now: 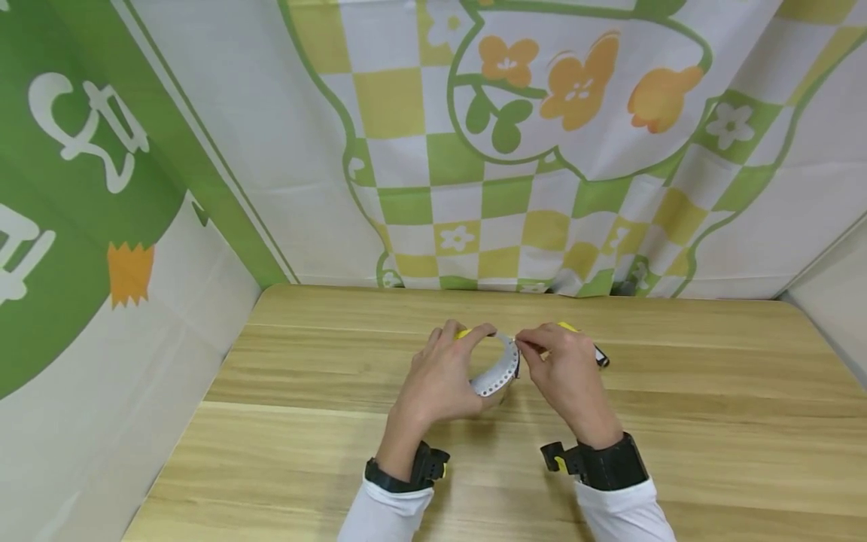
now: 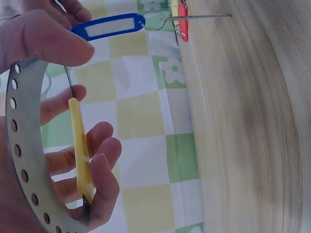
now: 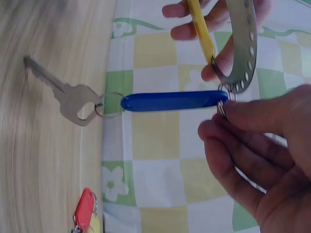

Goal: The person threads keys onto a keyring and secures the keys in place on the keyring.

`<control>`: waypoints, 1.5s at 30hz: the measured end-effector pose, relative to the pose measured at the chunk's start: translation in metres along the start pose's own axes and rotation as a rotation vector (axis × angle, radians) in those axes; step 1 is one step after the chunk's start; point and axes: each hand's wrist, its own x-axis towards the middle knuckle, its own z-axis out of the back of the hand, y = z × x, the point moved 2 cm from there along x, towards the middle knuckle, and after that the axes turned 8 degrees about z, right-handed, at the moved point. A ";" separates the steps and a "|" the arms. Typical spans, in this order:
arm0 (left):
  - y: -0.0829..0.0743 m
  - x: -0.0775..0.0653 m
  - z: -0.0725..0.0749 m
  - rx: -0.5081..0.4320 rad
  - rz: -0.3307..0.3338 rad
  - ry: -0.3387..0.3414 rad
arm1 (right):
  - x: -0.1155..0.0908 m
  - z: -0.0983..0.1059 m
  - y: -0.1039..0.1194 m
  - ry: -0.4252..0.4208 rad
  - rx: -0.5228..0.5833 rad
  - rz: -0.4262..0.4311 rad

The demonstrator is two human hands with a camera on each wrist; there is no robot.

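Left hand (image 1: 440, 380) curls round a holed band (image 2: 29, 121); right hand (image 1: 570, 376) pinches a ring (image 3: 221, 108). Blue tag (image 3: 172, 101) dangles a key (image 3: 76, 100).

Perforated band (image 3: 243, 39) cropped, right wrist view

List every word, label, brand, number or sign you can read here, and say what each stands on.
No text can be read with certainty.
White letter-like shapes on the green cloth: I cannot tell whether they are writing.
Blue tag: pale label panel, nothing legible.
Perforated metal band, key: no lettering visible.
Red tag: too small and blurred.
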 end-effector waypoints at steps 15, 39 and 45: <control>0.001 -0.001 0.002 0.031 -0.033 0.023 | -0.001 0.000 -0.007 0.026 0.084 0.064; 0.001 0.000 0.002 0.019 -0.026 0.011 | 0.000 0.000 -0.008 0.031 0.109 -0.017; 0.002 -0.001 0.002 0.035 -0.034 0.026 | -0.001 0.000 -0.009 0.068 0.111 -0.004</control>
